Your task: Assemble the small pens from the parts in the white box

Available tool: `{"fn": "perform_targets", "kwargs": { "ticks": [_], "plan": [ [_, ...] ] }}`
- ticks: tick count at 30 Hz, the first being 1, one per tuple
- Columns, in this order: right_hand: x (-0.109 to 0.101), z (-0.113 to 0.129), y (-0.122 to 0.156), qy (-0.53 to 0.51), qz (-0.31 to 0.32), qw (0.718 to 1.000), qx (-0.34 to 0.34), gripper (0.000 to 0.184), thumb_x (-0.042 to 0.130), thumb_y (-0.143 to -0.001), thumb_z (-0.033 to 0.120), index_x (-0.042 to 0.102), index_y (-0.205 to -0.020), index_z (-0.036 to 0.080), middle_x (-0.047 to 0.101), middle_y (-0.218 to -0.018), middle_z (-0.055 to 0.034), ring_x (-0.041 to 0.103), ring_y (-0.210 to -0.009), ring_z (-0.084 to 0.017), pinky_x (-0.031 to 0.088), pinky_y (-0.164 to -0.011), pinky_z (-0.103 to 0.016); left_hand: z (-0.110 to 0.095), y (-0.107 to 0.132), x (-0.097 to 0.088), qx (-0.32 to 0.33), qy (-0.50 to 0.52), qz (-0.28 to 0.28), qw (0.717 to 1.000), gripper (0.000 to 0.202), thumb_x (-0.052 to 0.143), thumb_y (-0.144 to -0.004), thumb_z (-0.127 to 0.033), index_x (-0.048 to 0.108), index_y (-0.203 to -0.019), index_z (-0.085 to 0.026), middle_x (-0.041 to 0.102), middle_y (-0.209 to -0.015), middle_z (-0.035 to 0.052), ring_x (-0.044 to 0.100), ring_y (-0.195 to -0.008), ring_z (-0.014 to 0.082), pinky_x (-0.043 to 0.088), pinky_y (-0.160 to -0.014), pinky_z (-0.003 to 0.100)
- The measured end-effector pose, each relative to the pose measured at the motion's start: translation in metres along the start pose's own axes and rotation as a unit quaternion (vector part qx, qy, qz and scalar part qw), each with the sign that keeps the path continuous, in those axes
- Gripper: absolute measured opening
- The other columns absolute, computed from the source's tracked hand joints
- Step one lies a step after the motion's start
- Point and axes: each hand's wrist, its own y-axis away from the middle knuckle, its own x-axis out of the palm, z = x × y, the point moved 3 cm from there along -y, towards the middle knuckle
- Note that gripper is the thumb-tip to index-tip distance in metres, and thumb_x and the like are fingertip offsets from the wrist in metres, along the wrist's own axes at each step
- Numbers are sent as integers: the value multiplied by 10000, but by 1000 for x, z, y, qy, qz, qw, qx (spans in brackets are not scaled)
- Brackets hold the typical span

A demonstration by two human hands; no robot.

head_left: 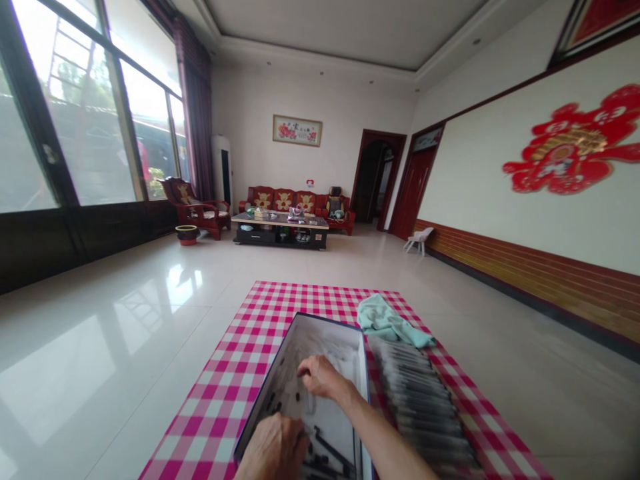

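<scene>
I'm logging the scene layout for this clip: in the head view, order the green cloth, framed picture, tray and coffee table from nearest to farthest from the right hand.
From the right hand:
1. Tray: directly beneath it.
2. Green cloth: ahead, to the right.
3. Coffee table: across the room.
4. Framed picture: on the far wall.

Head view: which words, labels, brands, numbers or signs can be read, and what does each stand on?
No text is readable.
Framed picture on the far wall: dark marks like writing among flowers, too small to read.
Coffee table: a pale patch on its front, possibly a label, too small.
Shallow box under the hands: no lettering discernible.
</scene>
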Motion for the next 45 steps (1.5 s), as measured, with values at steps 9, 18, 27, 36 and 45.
{"fn": "perform_targets", "kwargs": {
  "ticks": [9,18,27,36,45],
  "plan": [
    [-14,-12,16,21,-3,999,-25,339,464,-702,107,737,-882,202,729,-866,-58,654,-804,-179,456,-763,-247,-1,-3,1,6,1,17,1000,247,476,-798,-226,673,-653,-188,704,-620,91,694,-633,242,409,-519,261],
    [30,28,6,89,55,993,-60,218,568,-677,220,695,-845,163,656,-858,-90,608,-766,-225,451,-716,-316,-6,-5,-1,24,9,61,998,176,539,-703,-168,701,-643,-199,716,-605,73,692,-586,221,409,-466,231],
    [29,33,13,138,87,981,-107,196,526,-713,203,655,-860,195,601,-937,-79,550,-937,-255,385,-896,-432,-5,-10,2,28,7,110,994,217,522,-728,-205,734,-704,-167,736,-659,105,709,-635,271,480,-511,248],
    [13,25,2,143,46,982,-110,272,454,-724,107,642,-893,208,613,-949,-48,552,-864,-204,401,-791,-336,-2,-12,4,25,1,135,991,230,521,-755,-228,745,-754,-175,740,-678,122,715,-662,289,487,-521,255],
    [21,29,-4,129,31,984,-121,197,455,-745,98,628,-765,189,619,-902,-54,535,-890,-211,371,-797,-341,-1,-11,8,27,2,149,988,222,529,-767,-227,744,-791,-179,742,-698,120,715,-663,280,493,-527,256]
  ]
}}
